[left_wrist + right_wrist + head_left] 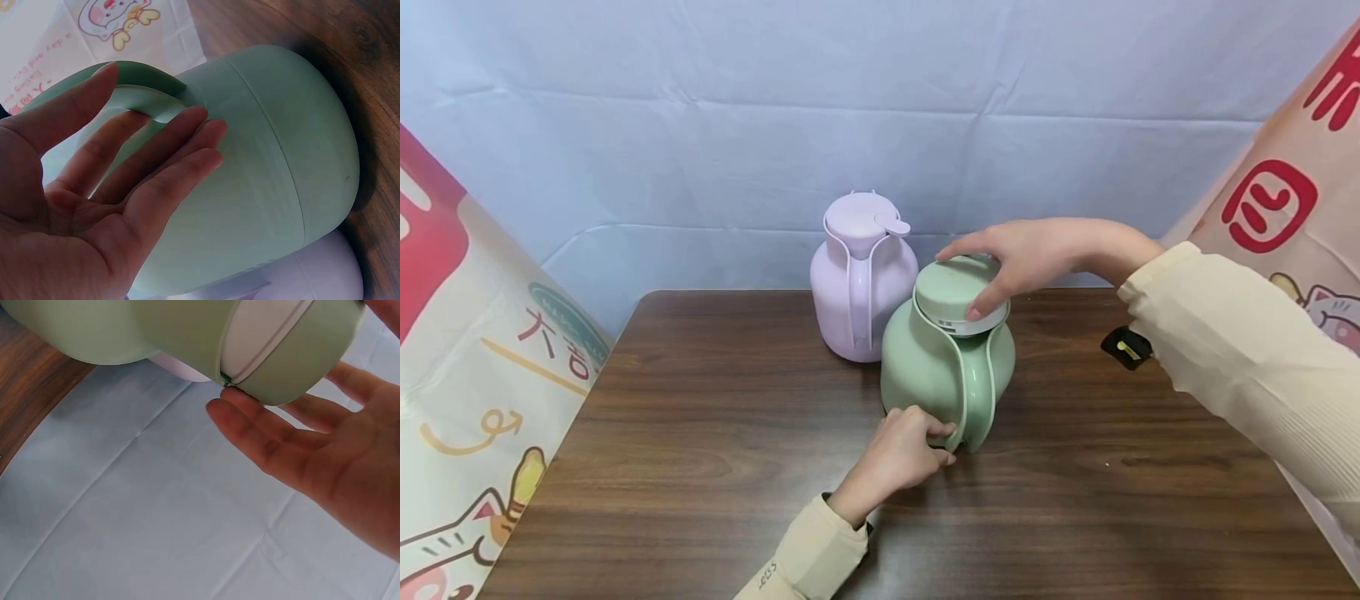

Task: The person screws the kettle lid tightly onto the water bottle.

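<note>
A green thermos jug (917, 367) stands on the wooden table, its handle (976, 392) facing me. My right hand (1037, 254) grips the jug's round green lid (947, 292) from above, thumb on the near side and fingers over the far side. Between lid and neck a white band (256, 337) shows in the right wrist view. Low on the handle, my left hand (901, 450) holds on with thumb and index finger to either side. Its other fingers (187, 172) lie nearly straight against the jug's body in the left wrist view.
Behind and left of the green jug stands a lilac jug (831, 283) with its lid on. A pale blue cloth (737, 167) hangs behind the wooden table (700, 467). Printed sheets flank both sides. A black strap piece (1126, 347) hangs by my right sleeve.
</note>
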Available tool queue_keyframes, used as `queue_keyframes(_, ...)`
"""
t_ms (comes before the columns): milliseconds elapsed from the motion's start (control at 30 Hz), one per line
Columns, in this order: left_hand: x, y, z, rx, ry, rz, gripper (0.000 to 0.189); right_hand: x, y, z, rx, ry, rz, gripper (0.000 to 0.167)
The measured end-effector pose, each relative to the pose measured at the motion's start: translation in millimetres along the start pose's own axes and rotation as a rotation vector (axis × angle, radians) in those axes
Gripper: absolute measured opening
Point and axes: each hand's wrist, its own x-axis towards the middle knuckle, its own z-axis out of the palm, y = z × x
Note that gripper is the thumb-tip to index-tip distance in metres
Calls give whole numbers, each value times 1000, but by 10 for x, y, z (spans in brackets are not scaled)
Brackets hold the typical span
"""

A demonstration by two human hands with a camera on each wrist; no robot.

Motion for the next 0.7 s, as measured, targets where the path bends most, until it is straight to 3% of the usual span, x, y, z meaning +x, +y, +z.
queue_keyframes(400,3,0,-3,-15,-8,-4,28,26,-34,39,-51,68,44,70)
queue_keyframes(700,3,-5,0,-8,-6,-4,28,23,-12,88,-57,126,7,71)
